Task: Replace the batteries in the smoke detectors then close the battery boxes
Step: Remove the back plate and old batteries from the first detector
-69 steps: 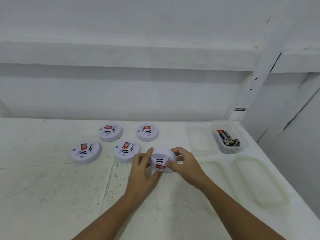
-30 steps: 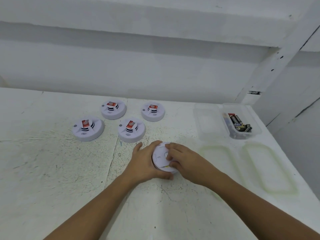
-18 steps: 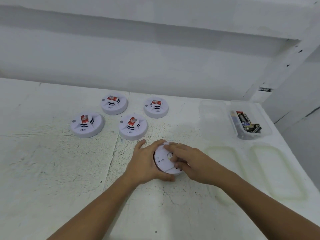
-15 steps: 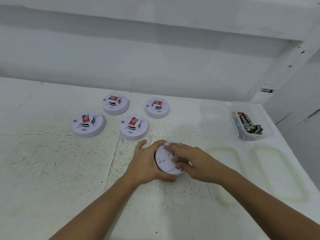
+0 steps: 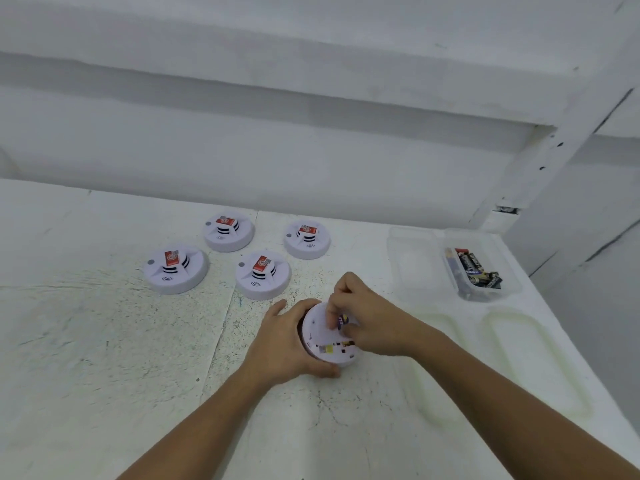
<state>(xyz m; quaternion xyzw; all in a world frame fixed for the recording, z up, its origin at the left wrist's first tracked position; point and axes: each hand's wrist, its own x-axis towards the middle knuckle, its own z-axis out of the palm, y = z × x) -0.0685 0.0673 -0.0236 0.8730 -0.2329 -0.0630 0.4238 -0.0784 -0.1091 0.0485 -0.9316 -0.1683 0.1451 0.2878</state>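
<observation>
Right hand (image 5: 374, 320) has its grip pinched on what looks like a small battery (image 5: 342, 320) in the upturned smoke detector (image 5: 329, 355) at frame centre, left hand (image 5: 284, 344) clasping its rim on the table (image 5: 104, 341) (back was shut a moment ago, now open), so removal is underway, four other detectors (image 5: 263, 275) waiting upper left.

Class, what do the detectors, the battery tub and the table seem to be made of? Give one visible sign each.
Detectors: likely moulded plastic, smooth matt white, with crisp slots. Tub: clear plastic, probably; the batteries show through its wall. Table: painted wood or board, perhaps; the white coat is scuffed and cracked.
</observation>
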